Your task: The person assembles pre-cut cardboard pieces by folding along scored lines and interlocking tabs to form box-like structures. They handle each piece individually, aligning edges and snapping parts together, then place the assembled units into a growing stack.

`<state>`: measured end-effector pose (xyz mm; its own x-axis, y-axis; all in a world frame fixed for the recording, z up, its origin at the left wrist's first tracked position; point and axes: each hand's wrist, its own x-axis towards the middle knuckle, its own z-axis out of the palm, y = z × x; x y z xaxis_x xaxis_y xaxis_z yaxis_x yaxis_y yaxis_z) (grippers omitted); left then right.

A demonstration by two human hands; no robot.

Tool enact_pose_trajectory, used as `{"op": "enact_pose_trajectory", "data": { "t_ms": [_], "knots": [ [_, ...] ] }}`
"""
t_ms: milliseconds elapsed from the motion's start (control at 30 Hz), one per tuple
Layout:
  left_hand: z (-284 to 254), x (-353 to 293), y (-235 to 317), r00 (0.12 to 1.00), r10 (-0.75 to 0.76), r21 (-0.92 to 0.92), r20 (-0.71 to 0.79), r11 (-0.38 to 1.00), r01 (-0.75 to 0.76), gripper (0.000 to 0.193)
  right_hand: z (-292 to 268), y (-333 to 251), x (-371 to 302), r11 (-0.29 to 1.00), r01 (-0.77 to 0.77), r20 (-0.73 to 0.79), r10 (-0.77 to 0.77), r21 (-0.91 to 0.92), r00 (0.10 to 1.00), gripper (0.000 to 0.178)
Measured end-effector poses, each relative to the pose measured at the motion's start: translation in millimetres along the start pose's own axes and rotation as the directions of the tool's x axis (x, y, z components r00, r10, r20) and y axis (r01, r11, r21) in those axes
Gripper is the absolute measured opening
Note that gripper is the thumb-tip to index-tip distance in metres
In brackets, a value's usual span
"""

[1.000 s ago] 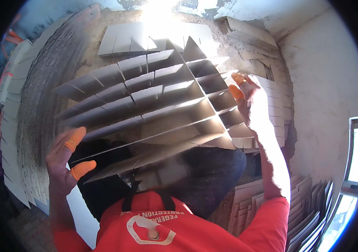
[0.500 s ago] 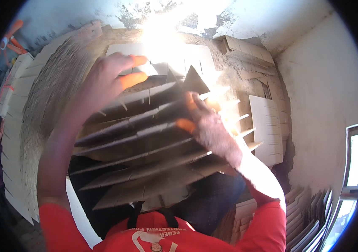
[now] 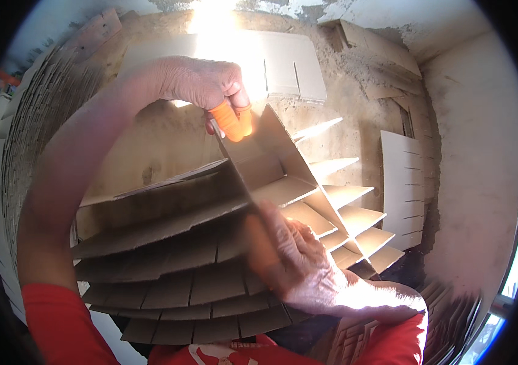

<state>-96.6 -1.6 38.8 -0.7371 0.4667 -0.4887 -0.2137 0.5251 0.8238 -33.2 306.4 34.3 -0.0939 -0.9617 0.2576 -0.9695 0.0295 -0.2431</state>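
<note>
A partly interlocked cardboard divider of slotted strips (image 3: 161, 237) stretches in front of me. My left hand (image 3: 207, 88), with orange finger covers, is closed on the far end of a crosswise cardboard strip (image 3: 232, 159). Further down that strip is my right hand (image 3: 310, 267), its fingers curled about the strip's near part; its orange-covered digit is blurred. On the right, a second crosswise strip (image 3: 295, 146) is joined to the lengthwise ones, forming square cells. To the left the lengthwise strips fan out with slots showing.
Slotted cardboard sheets (image 3: 295, 67) lie at the far side under bright light. A stack of cardboard (image 3: 46, 109) stands at the left. Another slotted sheet (image 3: 402, 182) lies at the right, and more pieces (image 3: 441, 310) stand at the lower right.
My left hand has moved right and closed on the crosswise strip's far end. My right hand has come down and nearer. The divider has shifted, and its cells at the right show more clearly.
</note>
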Motion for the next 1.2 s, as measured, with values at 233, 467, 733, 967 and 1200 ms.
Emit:
{"op": "enact_pose_trajectory", "data": {
  "t_ms": [233,467,733,967,1200],
  "knots": [
    [27,26,-5,0.972,-0.235,0.186,-0.019,0.954,0.234,0.037,-2,1,-1,0.994,0.107,0.026,-0.107,-0.011,0.994,0.039],
    [46,43,-46,0.983,-0.017,0.207,0.182,0.978,-0.021,0.023,-2,-2,0,0.994,0.112,0.01,-0.112,0.013,0.994,0.035],
    [59,35,-30,0.989,0.034,0.383,0.144,0.92,-0.087,0.014,-4,0,-2,0.987,0.135,0.004,-0.136,0.092,0.991,0.031],
    [59,15,-17,0.96,0.276,0.563,0.053,0.786,-0.257,0.019,-2,-1,-1,0.982,0.148,0.001,-0.149,0.118,0.989,0.027],
    [67,13,23,0.945,0.045,0.557,0.325,0.798,-0.23,0.019,-1,-5,-8,0.973,0.181,-0.038,-0.177,0.142,0.983,0.025]
  ]
}}
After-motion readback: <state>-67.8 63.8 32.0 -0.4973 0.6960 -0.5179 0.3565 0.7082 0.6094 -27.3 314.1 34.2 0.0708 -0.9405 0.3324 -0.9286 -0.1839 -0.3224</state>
